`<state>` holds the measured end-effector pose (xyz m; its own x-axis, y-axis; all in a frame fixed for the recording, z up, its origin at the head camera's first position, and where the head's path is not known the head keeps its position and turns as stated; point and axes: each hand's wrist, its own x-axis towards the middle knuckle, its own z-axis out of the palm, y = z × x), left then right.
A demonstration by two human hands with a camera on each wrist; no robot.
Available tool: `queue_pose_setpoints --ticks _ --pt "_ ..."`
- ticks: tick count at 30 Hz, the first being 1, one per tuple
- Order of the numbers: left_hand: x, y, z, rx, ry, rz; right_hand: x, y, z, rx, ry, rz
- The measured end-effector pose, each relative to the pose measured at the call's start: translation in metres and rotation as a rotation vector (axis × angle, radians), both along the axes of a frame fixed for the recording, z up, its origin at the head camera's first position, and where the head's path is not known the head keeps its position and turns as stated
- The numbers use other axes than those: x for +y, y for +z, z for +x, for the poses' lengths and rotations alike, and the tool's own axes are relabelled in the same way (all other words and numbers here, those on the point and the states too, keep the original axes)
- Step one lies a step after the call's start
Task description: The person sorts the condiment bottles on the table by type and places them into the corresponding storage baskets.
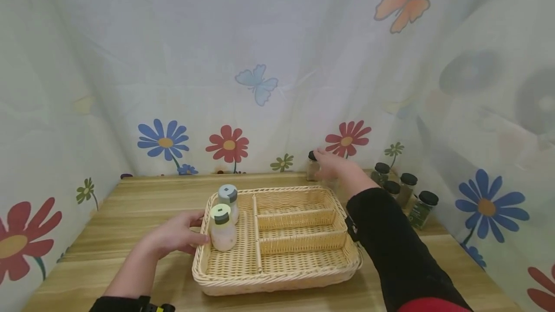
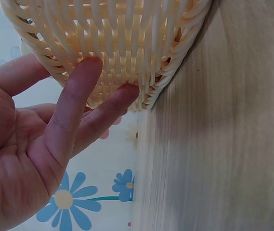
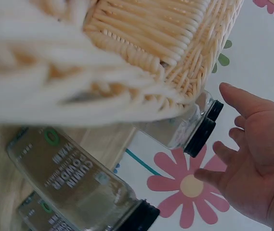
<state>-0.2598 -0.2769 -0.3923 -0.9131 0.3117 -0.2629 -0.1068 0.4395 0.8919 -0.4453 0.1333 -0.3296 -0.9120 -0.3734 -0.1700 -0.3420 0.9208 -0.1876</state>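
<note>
A wicker basket (image 1: pixel 277 283) with divided compartments stands on the wooden table. My left hand (image 1: pixel 178 232) grips its left side, thumb at the rim and fingers against the outer wall (image 2: pixel 112 48). Two white bottles stand upright in the basket's long left compartment: a yellow-green-capped one (image 1: pixel 223 235) in front, a grey-capped one (image 1: pixel 228 195) behind. My right hand (image 1: pixel 336 165) is behind the basket beside a clear black-lidded jar (image 1: pixel 312 171). In the right wrist view the fingers (image 3: pixel 223 153) are spread loosely, apart from two black-lidded jars (image 3: pixel 170 132) partly hidden by the basket.
Several black-lidded spice jars (image 1: pixel 419 210) stand to the basket's right, near my right sleeve. One jar (image 3: pixel 74 173) is labelled cumin powder. A white curtain (image 1: pixel 195 100) with flowers and butterflies hangs behind the table (image 1: pixel 169 189) and along its sides.
</note>
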Motion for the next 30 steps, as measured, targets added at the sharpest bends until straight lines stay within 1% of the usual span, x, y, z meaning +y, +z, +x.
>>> queue_pose_setpoints --ticks 3,6,9,12,15,19,26,30 --pt "-0.002 -0.001 0.0 0.006 0.001 -0.005 -0.003 0.001 -0.003 -0.05 0.017 0.003" --pt "-0.003 -0.002 -0.001 0.007 0.001 -0.009 -0.004 0.001 -0.005 -0.074 0.026 0.02" --pt "-0.003 -0.003 -0.002 0.004 0.002 -0.005 -0.004 -0.001 -0.007 -0.08 0.013 0.041" --pt "-0.002 -0.003 -0.002 -0.001 0.005 0.0 -0.003 -0.003 -0.01 -0.09 -0.019 0.044" --pt "-0.001 -0.004 -0.003 0.0 0.007 -0.009 -0.004 -0.005 -0.013 -0.096 -0.027 0.064" --pt "-0.001 -0.005 -0.003 0.001 0.007 -0.01 -0.004 -0.005 -0.014 -0.071 0.003 0.111" --pt "-0.001 -0.006 -0.003 -0.006 -0.007 0.018 -0.002 0.0 -0.01 -0.061 -0.018 0.097" --pt "-0.002 -0.005 -0.003 -0.003 0.004 0.001 -0.003 0.003 -0.008 -0.036 0.003 0.106"
